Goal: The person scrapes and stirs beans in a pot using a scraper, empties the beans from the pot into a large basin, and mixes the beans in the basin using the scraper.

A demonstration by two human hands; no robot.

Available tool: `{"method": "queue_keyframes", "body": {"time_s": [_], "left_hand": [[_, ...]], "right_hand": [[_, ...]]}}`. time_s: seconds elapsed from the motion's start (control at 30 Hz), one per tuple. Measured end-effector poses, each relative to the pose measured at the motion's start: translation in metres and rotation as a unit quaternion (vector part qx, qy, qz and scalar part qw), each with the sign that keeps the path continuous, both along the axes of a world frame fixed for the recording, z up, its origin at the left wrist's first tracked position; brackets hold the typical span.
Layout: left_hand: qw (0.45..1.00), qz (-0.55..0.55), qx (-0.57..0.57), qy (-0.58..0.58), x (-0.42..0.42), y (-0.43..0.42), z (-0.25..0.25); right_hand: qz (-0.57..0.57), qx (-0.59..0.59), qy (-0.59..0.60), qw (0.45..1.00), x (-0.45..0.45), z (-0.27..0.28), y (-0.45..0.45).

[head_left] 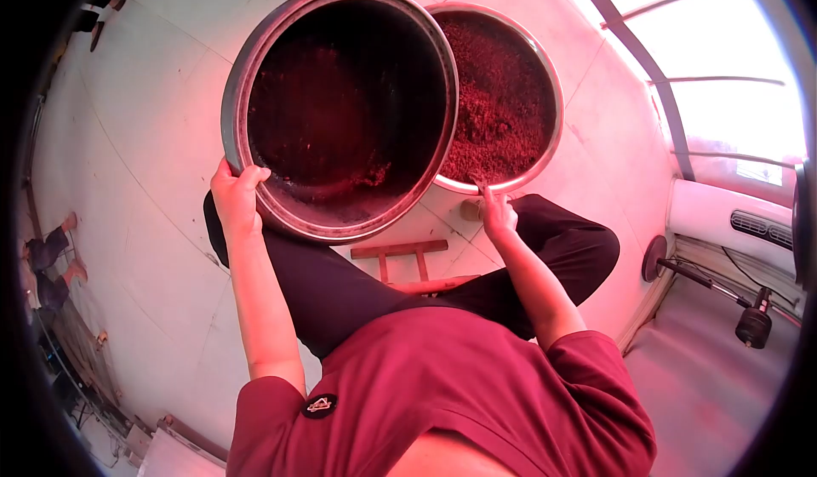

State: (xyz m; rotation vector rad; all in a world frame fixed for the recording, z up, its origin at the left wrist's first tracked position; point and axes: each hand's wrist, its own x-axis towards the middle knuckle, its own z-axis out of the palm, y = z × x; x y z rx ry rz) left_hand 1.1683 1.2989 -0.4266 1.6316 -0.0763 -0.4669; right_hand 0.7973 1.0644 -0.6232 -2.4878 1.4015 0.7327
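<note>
A large round pot (340, 119), dark inside and blackened toward the bottom, tilts with its mouth toward me. My left hand (237, 196) is closed on its lower left rim, thumb over the edge. Behind it and to the right stands a metal basin (551, 132) filled with reddish-brown crumbly grains (498, 107). The pot's right side overlaps the basin and hides part of it. At the basin's near rim, my right hand (499, 213) has its fingers closed on the edge. A small dark bit shows by its fingertips; I cannot tell what it is.
A low wooden frame (400, 251) lies on the floor between my legs. Toward the right are a metal bar with dark round ends (753, 319), a white vented unit (723, 217) and a bright window. Other people's feet (98, 30) and legs (53, 260) show at the left.
</note>
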Motion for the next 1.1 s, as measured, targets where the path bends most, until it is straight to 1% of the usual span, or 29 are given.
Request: {"method": "queue_keyframes", "body": {"time_s": [0.03,0.1,0.23,0.37,0.43,0.47,0.5,0.53,0.57,0.6,0.63,0.67,0.7,0.77,0.83,0.87,0.97,1.03,1.07,1.1], "left_hand": [[1.0,-0.001,-0.002,0.006,0.002,0.001,-0.002],[1.0,-0.002,-0.002,0.007,0.006,0.003,-0.009],[1.0,-0.014,-0.02,0.003,0.009,0.005,-0.015],[0.999,-0.03,-0.024,0.002,0.01,0.008,-0.019],[0.999,-0.028,-0.034,0.003,0.007,0.006,-0.016],[0.999,-0.026,-0.037,0.004,0.006,0.005,-0.014],[0.999,-0.029,-0.031,0.003,0.007,0.006,-0.015],[0.999,-0.033,-0.025,0.002,0.007,0.008,-0.016],[0.999,-0.038,-0.02,0.001,0.008,0.007,-0.016],[0.999,-0.032,-0.022,-0.001,0.007,0.006,-0.015],[0.999,-0.026,-0.026,-0.003,0.006,0.004,-0.013],[0.999,-0.018,-0.03,-0.005,0.005,0.002,-0.011],[0.999,-0.02,-0.027,-0.004,0.005,0.001,-0.01],[1.0,-0.019,-0.019,-0.001,0.006,0.002,-0.01],[1.0,-0.015,-0.012,0.001,0.006,0.003,-0.01],[1.0,-0.013,-0.012,0.002,0.007,0.003,-0.011],[1.0,-0.008,-0.008,0.008,0.009,0.003,-0.012],[1.0,0.003,-0.013,0.012,0.01,0.001,-0.013],[1.0,-0.015,0.016,0.006,0.014,0.004,-0.017],[1.0,-0.019,0.016,0.013,0.013,0.007,-0.021]], "right_hand": [[0.014,0.001,0.018,1.0,-0.003,-0.004,0.001],[0.038,0.002,0.054,0.998,0.001,0.004,0.002],[0.061,0.031,0.072,0.995,-0.012,0.018,-0.001],[0.072,0.034,0.098,0.992,-0.016,0.049,0.003],[0.072,0.0,-0.038,0.997,-0.024,0.058,-0.01],[0.069,-0.012,-0.153,0.986,-0.032,0.053,-0.022],[0.065,-0.033,-0.157,0.985,-0.027,0.049,-0.031],[-0.145,0.066,-0.152,0.976,-0.022,0.046,-0.043],[-0.347,0.161,-0.139,0.914,-0.01,0.057,-0.049],[-0.439,0.24,-0.22,0.837,-0.016,0.039,-0.054],[-0.519,0.312,-0.295,0.739,-0.024,0.012,-0.058],[-0.584,0.376,-0.363,0.621,-0.03,-0.005,-0.064],[-0.625,0.371,-0.411,0.551,-0.024,-0.004,-0.055],[-0.671,0.371,-0.385,0.513,-0.015,-0.005,-0.043],[-0.676,0.32,-0.342,0.569,-0.027,-0.024,-0.029],[-0.683,0.302,-0.34,0.572,-0.029,-0.03,-0.025],[-0.657,0.342,-0.335,0.583,-0.055,-0.041,-0.021],[-0.66,0.324,-0.328,0.593,-0.058,-0.015,-0.019],[-0.669,0.312,-0.313,0.598,-0.061,-0.004,-0.015],[-0.676,0.301,-0.298,0.603,-0.064,0.003,-0.009]]}}
